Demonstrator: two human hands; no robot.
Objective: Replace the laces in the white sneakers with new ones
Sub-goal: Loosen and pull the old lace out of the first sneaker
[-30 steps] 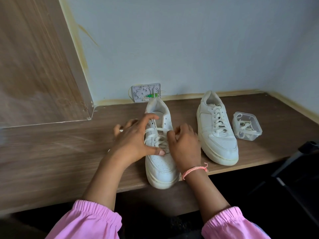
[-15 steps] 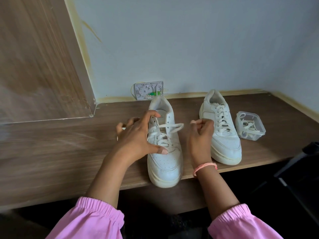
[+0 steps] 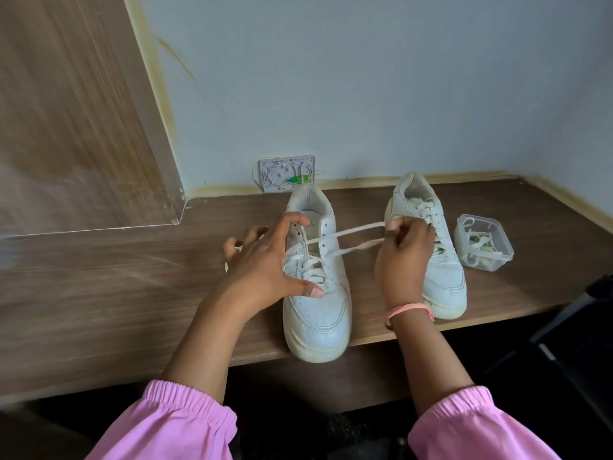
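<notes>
Wooden shelf (image 3: 99,293): second sneaker (image 3: 428,247), lace tub (image 3: 482,242) beyond right hand (image 3: 406,257) pinching lace (image 3: 351,232); left hand (image 3: 265,263) splayed on sneaker (image 3: 315,293).

The near sneaker (image 3: 316,293) was steadied on the desk (image 3: 116,287) by the spread left hand (image 3: 265,263). A lace loop (image 3: 351,239) was pinched and drawn taut rightward by the right hand (image 3: 406,257). A second sneaker (image 3: 431,247) and a lace-filled plastic tub (image 3: 484,242) were noted beside it.

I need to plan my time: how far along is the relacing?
Early. Done: the near sneaker's top eyelets are free. In hand: right hand pulls its lace out while left hand steadies it. Left: the far sneaker, fully laced; new laces wait in the tub.
</notes>
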